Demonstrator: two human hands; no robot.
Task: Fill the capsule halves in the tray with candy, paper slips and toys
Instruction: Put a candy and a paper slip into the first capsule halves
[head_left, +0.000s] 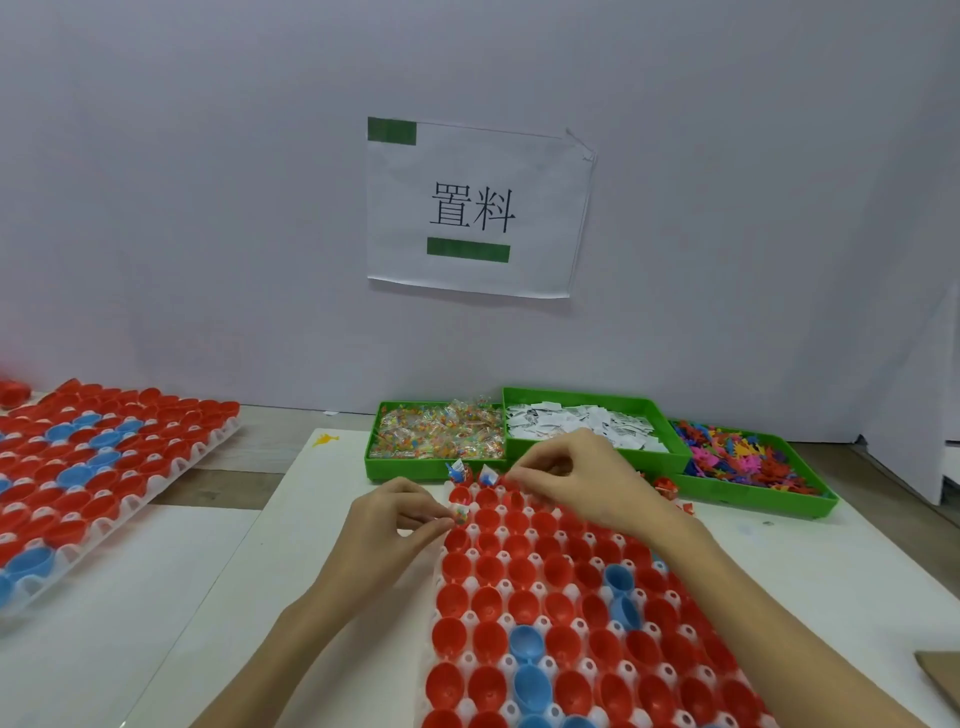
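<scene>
A white tray in front of me holds many red and a few blue capsule halves. My left hand pinches a small candy packet over a red half at the tray's far left corner. My right hand is over the far row, fingers pinched on something small that I cannot make out. Two far halves hold paper slips and toys. Behind the tray stand three green bins: candy, paper slips, colourful toys.
A second tray of red and blue capsule halves lies on the left. A white wall with a paper sign rises right behind the bins. A brown cardboard corner shows at the lower right.
</scene>
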